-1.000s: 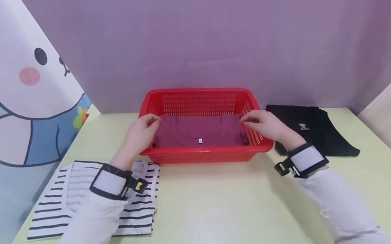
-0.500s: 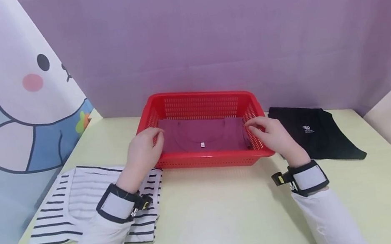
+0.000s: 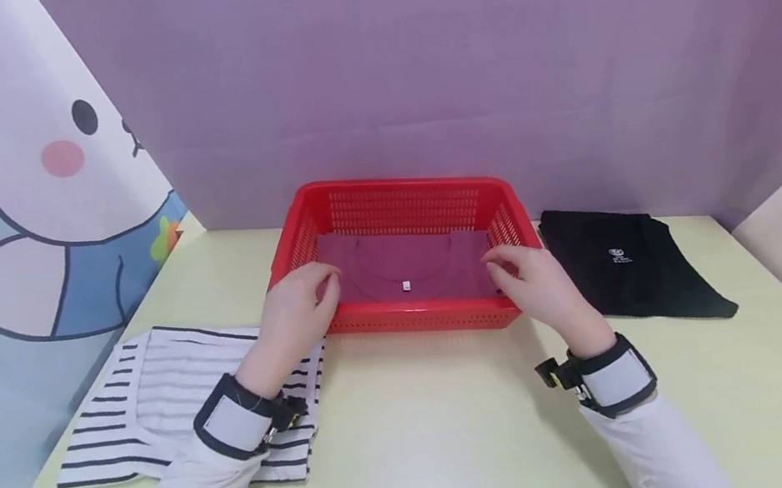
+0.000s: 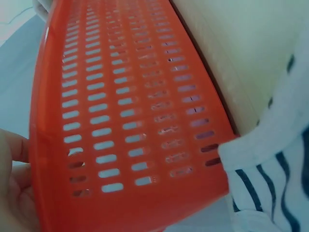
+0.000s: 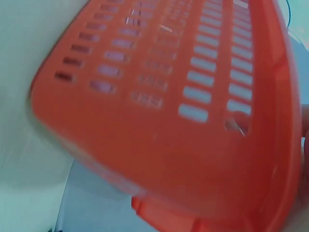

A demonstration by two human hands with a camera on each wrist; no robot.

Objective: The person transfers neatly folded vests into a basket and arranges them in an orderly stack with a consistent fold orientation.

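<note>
A red plastic basket (image 3: 417, 318) with slotted walls stands at the back middle of the table. Inside it lies a folded maroon shirt (image 3: 424, 260), flat, its neckline and a small white tag facing up. My left hand (image 3: 294, 309) hovers at the basket's near left corner, fingers loosely bent over the rim. At the near right corner my right hand (image 3: 541, 281) is in a similar pose, thumb and forefinger slightly apart. Both wrist views show fingertips behind the basket wall near rim height, and the shirt's colour through the lower slots. I see no cloth between the fingers of either hand.
A black-and-white striped shirt (image 3: 186, 393) lies on the table (image 3: 421, 442) at the left, partly under my left forearm. To the basket's right lies a folded black garment (image 3: 621, 260) with a small white print. A purple curtain (image 3: 410, 64) hangs close behind the basket.
Both hands have come nearer to me, from the basket's sides to its near corners, the left also shifting slightly right. The maroon shirt lies in the basket throughout.
</note>
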